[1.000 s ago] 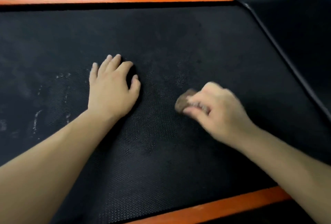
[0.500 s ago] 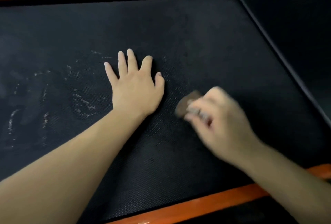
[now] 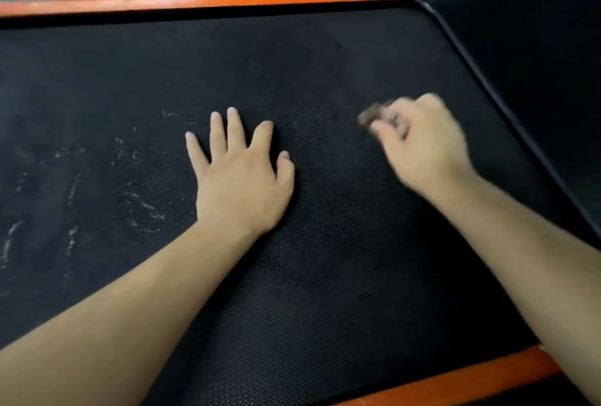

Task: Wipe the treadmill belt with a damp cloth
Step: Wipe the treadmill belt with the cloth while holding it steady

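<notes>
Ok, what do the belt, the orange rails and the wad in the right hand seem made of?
Belt: matte black, likely rubber; fine dotted texture. Orange rail: smooth, faint sheen; painted metal or plastic, unclear. Wad in the right hand: brownish, blurred; probably cloth.

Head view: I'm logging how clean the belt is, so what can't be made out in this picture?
All in the head view:
- Cloth: motion-blurred and mostly inside the right hand; only a brown end shows, dampness untellable.
- Treadmill belt: part hidden under the flat left hand.
- Pale smears: the belt runs off the left edge, so their extent is cut off.
- Beyond the far orange rail: blurred.
</notes>
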